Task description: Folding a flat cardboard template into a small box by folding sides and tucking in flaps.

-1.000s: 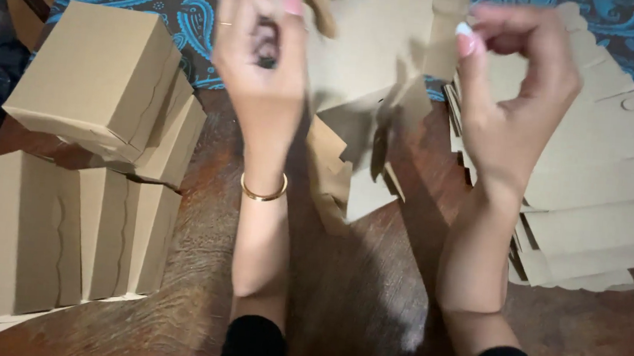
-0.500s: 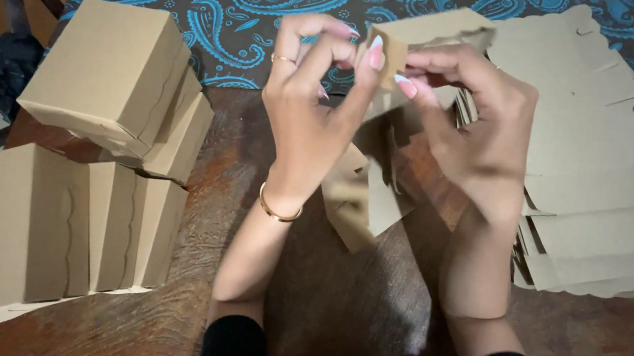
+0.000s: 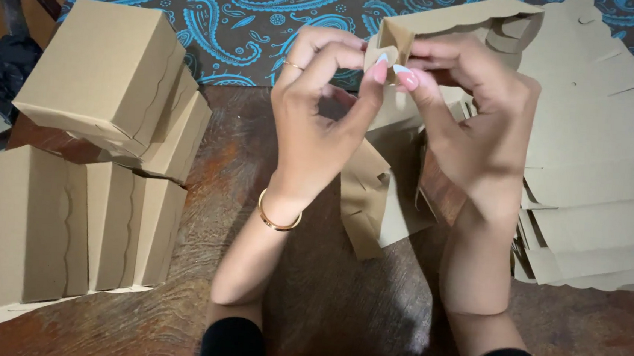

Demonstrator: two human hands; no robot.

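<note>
brown folded boxes (image 3: 105, 93) left, flat blanks (image 3: 604, 170) right

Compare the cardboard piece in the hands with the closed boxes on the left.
The cardboard piece is only partly folded, flaps hanging loose; the closed boxes are fully formed cubes. The piece is held up by the left hand and right hand; the boxes rest stacked on the wooden table. Both are plain brown cardboard with wavy edges.
</note>
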